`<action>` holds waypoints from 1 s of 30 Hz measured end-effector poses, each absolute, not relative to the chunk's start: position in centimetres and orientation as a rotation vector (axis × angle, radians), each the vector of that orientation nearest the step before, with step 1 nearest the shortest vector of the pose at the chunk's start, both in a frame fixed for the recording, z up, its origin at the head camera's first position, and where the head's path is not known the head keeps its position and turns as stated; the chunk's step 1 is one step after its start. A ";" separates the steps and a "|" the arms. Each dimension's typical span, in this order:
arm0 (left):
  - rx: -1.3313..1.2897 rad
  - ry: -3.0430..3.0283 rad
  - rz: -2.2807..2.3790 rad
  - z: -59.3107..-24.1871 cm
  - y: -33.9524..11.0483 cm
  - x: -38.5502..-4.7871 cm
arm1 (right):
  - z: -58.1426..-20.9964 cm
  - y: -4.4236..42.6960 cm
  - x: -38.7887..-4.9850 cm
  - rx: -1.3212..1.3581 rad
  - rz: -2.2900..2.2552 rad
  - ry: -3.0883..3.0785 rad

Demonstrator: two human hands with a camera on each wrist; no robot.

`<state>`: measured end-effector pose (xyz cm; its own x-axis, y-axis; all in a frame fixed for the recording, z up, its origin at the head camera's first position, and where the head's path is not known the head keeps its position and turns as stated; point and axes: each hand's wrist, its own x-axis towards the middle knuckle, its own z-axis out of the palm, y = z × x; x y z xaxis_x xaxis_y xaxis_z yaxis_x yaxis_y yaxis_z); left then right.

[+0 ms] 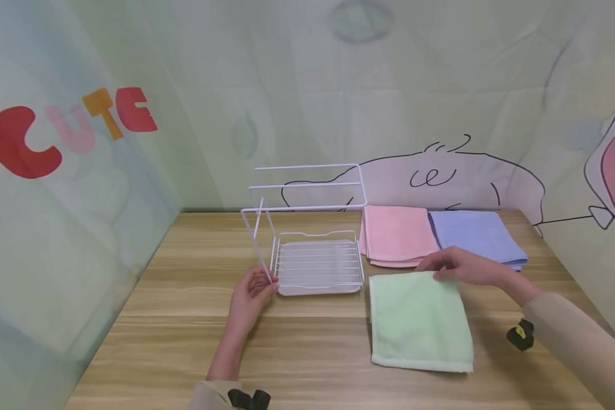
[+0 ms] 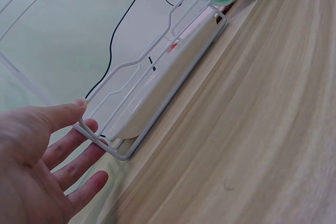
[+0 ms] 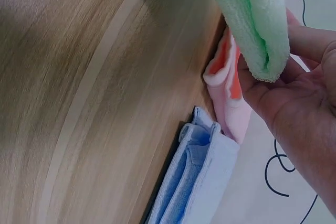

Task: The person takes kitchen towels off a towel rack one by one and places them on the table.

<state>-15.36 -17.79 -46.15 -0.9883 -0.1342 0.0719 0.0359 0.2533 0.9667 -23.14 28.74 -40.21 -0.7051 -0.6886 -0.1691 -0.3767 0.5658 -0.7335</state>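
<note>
A white wire rack (image 1: 307, 208) with a shallow white tray (image 1: 318, 256) in its base stands on the table in the head view. My left hand (image 1: 248, 296) pinches the rack's near left corner between thumb and fingers; the left wrist view shows the thumb on the wire (image 2: 94, 136) and the lower fingers spread. To the right of the rack, a folded light green towel (image 1: 420, 324) hangs from my right hand (image 1: 461, 265), which pinches its far edge. In the right wrist view the folded towel edge (image 3: 262, 35) lies between thumb and fingers, raised off the table.
Behind the green towel lie a folded pink towel (image 1: 402, 236) and a folded blue towel (image 1: 479, 236), side by side at the back of the wooden table (image 1: 174, 330). Printed cloth walls (image 1: 210, 102) enclose the back and sides.
</note>
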 end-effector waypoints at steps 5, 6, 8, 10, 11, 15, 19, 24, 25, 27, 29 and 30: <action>0.099 -2.372 -1.839 -46.1 -17.8 -15.3 | -41.1 28.7 -23.8 -0.869 -0.906 2.406; 0.100 -2.371 -1.840 -46.1 -17.8 -15.3 | -41.2 28.7 -23.9 -0.877 -0.905 2.418; 0.105 -2.372 -1.838 -46.0 -17.7 -15.2 | -41.3 28.5 -24.1 -0.900 -0.903 2.443; 0.111 -2.370 -1.839 -46.0 -17.7 -15.2 | -41.4 28.4 -24.3 -0.902 -0.900 2.468; 0.111 -2.370 -1.838 -46.0 -17.7 -15.2 | -41.4 28.4 -24.4 -0.900 -0.898 2.481; 0.100 -2.359 -1.840 -46.1 -17.7 -15.3 | -41.6 28.6 -24.7 -0.859 -0.909 2.513; 0.102 -2.357 -1.845 -46.2 -17.7 -15.3 | -41.9 28.9 -24.8 -0.829 -0.936 2.497; 0.112 -2.362 -1.848 -46.3 -17.7 -15.3 | -42.2 29.4 -24.5 -0.824 -0.936 2.479; 0.112 -2.362 -1.848 -46.3 -17.7 -15.3 | -42.3 29.5 -24.5 -0.817 -0.936 2.475; 0.113 -2.365 -1.847 -46.3 -17.7 -15.3 | -42.3 29.6 -24.4 -0.801 -0.940 2.468; 0.114 -2.364 -1.848 -46.3 -17.7 -15.3 | -42.5 29.6 -24.3 -0.792 -0.945 2.463; 0.115 -2.365 -1.847 -46.3 -17.7 -15.3 | -42.5 29.6 -24.3 -0.796 -0.951 2.458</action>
